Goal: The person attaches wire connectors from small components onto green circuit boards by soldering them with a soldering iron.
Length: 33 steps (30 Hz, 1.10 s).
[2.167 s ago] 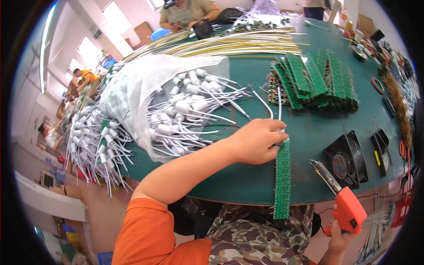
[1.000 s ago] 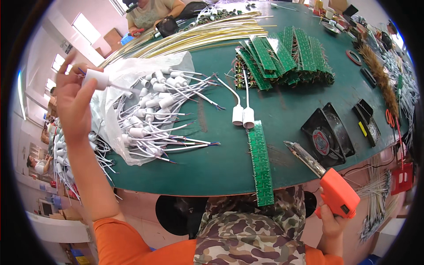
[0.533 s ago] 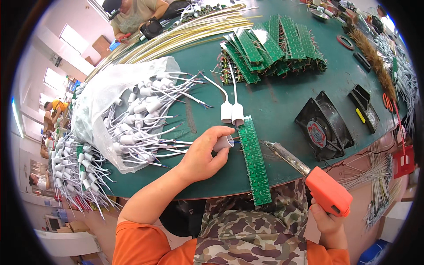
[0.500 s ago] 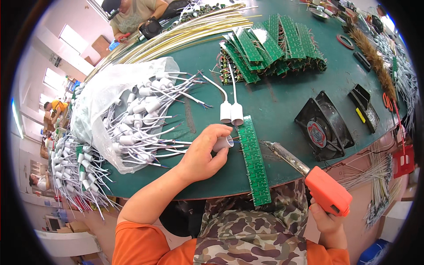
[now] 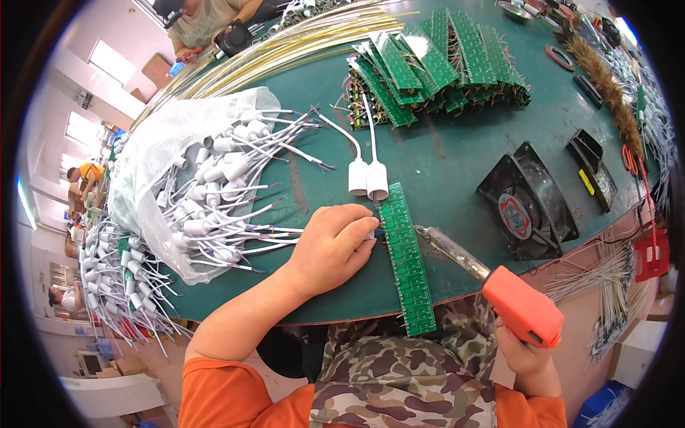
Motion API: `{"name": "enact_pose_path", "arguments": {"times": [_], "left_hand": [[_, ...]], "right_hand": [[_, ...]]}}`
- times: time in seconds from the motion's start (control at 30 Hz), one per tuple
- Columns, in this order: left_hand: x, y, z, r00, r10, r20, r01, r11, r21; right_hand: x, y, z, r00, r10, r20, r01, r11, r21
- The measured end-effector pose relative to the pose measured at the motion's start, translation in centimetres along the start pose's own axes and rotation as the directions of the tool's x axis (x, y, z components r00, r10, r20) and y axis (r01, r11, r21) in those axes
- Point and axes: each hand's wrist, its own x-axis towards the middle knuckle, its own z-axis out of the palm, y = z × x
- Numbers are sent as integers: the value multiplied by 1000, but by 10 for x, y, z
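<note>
We see our left hand (image 5: 330,246) lying on the green table (image 5: 457,157). Its fingers (image 5: 357,227) are curled and pressed close together, and their tips pinch something small and white right at the edge of the long green board (image 5: 407,258). We cannot tell just what the small thing is, because the fingers hide most of it. The board lies just past the fingertips and runs down toward our body. Just above the fingertips two white sockets (image 5: 367,178) stand side by side, touching the top end of the board, with their white wires going away up the table.

Our right hand (image 5: 526,355) is wrapped tight around the orange handle of the soldering gun (image 5: 492,282). Its metal tip points at the board, close to the left fingertips.

Behind the left hand lies a clear bag (image 5: 168,153) spilling a pile of white sockets (image 5: 214,200). Beyond the right hand sits a black fan (image 5: 526,203).
</note>
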Motion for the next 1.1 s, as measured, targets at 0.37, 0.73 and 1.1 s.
{"name": "enact_pose_path", "arguments": {"times": [0.37, 0.73, 1.1], "left_hand": [[73, 26, -142, 896, 73, -438, 12, 982, 189], [225, 33, -46, 883, -340, -324, -27, 653, -757], [173, 41, 14, 956, 34, -290, -139, 926, -351]], "right_hand": [[19, -32, -19, 991, -18, -135, 20, 1000, 6], [-47, -31, -75, 673, 34, -739, 148, 973, 180], [-67, -12, -77, 702, 15, -712, 192, 959, 209]]}}
